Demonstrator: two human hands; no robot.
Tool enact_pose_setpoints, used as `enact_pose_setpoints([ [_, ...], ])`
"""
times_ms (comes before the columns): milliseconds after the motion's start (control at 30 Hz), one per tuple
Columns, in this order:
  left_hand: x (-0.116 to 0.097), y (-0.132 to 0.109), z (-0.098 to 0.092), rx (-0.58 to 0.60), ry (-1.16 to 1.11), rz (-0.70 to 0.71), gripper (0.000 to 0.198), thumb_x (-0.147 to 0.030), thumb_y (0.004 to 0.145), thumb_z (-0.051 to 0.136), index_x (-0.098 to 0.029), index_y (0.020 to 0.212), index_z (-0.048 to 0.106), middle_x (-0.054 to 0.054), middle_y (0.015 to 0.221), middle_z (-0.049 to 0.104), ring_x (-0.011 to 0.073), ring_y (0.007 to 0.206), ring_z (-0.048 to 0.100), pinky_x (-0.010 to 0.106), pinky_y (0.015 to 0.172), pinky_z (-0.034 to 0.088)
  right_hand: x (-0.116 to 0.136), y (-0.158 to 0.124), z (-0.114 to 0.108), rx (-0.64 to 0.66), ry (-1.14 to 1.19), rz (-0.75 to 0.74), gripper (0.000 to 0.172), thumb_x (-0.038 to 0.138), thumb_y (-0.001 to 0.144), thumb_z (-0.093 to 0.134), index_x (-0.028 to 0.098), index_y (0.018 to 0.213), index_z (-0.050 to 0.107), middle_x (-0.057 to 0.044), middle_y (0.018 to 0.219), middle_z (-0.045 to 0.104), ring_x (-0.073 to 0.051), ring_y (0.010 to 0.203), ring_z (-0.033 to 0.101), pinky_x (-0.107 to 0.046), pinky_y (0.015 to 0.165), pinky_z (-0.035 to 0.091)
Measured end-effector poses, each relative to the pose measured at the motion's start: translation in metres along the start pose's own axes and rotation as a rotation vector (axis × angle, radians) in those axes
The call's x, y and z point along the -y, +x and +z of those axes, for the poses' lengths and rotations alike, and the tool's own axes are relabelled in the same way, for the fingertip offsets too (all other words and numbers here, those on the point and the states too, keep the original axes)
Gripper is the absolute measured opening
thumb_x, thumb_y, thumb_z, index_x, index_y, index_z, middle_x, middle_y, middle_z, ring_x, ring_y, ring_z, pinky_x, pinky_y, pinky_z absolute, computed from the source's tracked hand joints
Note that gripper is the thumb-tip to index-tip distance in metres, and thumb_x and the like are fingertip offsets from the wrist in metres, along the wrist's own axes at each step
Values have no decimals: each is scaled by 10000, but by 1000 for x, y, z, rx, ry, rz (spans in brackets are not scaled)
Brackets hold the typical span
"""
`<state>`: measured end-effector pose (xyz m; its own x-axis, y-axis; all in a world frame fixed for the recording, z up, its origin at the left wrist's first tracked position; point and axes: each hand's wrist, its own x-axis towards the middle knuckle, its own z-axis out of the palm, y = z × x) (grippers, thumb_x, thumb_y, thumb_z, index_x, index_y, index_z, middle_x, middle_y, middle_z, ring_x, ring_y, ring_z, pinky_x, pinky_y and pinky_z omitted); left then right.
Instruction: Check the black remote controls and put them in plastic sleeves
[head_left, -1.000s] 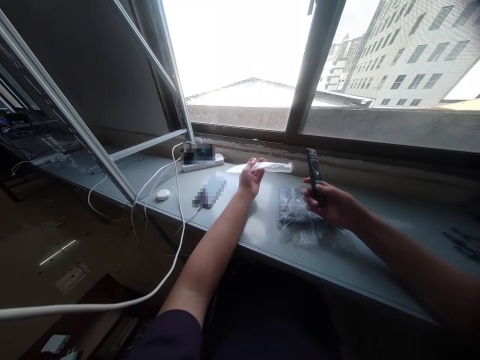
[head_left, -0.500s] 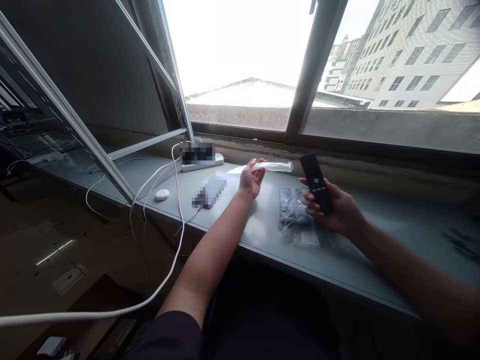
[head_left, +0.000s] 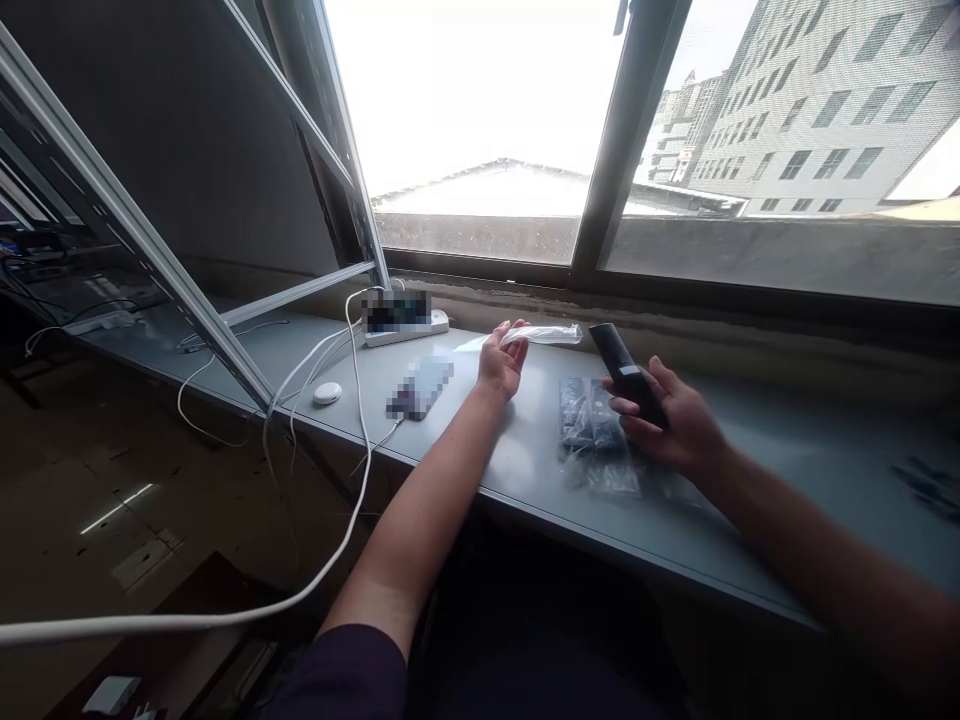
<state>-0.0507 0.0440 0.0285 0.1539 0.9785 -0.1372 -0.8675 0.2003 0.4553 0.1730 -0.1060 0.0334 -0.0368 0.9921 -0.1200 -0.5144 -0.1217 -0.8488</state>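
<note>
My right hand grips a black remote control, tilted with its dark back or side showing, just above a clear plastic bag of dark items lying on the grey ledge. My left hand rests palm up on the ledge with its fingers loosely curled around one end of a small empty clear plastic bag, which stretches right toward the window.
A phone on a cable, a small white round device and a white power strip lie at the left of the ledge. White cables hang over its front edge. A metal frame slants at left. The window sill runs behind.
My right hand has tipped the remote from upright with buttons facing me down and over, so its buttons no longer show. My left hand has stayed put.
</note>
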Motion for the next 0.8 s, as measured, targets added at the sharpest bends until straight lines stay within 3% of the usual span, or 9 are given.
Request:
enact_pose_setpoints([
  [67, 0, 0, 0, 4, 7, 8, 208, -145, 1023, 723, -158, 1230, 723, 111, 1204, 824, 126, 868, 797, 187, 746, 671, 0, -1, 1, 50, 36, 31, 294, 455, 1148, 477, 255, 1152, 692, -54, 894, 639, -138, 528, 438, -189, 303, 417],
  [133, 0, 0, -1, 8, 10, 18, 190, -145, 1019, 728, -152, 1209, 723, 118, 1198, 823, 131, 873, 798, 189, 746, 671, 0, -3, 3, 73, 64, 35, 308, 423, 1145, 477, 254, 1264, 704, -24, 823, 567, -140, 519, 416, -194, 316, 442],
  [267, 1, 1, -2, 12, 0, 15, 263, -140, 1005, 744, -165, 1266, 719, 122, 1234, 819, 151, 918, 808, 200, 744, 675, 2, -4, 3, 39, 86, 4, 352, 477, 1118, 555, 236, 1316, 718, -38, 864, 569, -164, 636, 552, -215, 416, 568],
  [367, 2, 1, -2, 11, 4, 18, 276, -137, 1005, 745, -170, 1278, 715, 125, 1266, 814, 154, 942, 811, 201, 750, 676, 1, 1, -4, 19, 0, -29, 213, 381, 1064, 691, 247, 1227, 719, -61, 926, 627, -191, 752, 644, -233, 499, 639],
  [467, 1, 0, -1, 5, 22, 14, 250, -143, 1016, 734, -168, 1264, 719, 125, 1269, 813, 145, 925, 803, 194, 748, 672, -1, 5, -10, -11, -78, -55, 123, 322, 1040, 727, 270, 1148, 698, -110, 1110, 714, -239, 886, 713, -266, 506, 656],
  [533, 1, -1, 0, 5, 28, 12, 230, -149, 1022, 726, -165, 1251, 722, 125, 1250, 815, 140, 903, 796, 194, 742, 670, -1, 5, -9, 12, -54, -36, 151, 384, 1077, 669, 259, 1157, 699, -126, 1155, 725, -227, 835, 698, -251, 447, 609],
  [667, 1, -1, 0, 10, 35, 17, 204, -153, 1020, 726, -166, 1224, 720, 116, 1232, 817, 127, 872, 786, 183, 729, 664, 1, 0, -2, 67, 74, 39, 359, 452, 1149, 478, 198, 1227, 720, -95, 986, 657, -157, 617, 531, -213, 364, 506],
  [800, 1, -1, 0, -7, 39, 12, 239, -155, 1012, 735, -168, 1251, 721, 121, 1274, 811, 123, 884, 786, 173, 742, 658, 2, -1, 2, 63, 43, 53, 385, 425, 1143, 458, 192, 1266, 738, -72, 928, 596, -171, 612, 512, -236, 374, 531],
])
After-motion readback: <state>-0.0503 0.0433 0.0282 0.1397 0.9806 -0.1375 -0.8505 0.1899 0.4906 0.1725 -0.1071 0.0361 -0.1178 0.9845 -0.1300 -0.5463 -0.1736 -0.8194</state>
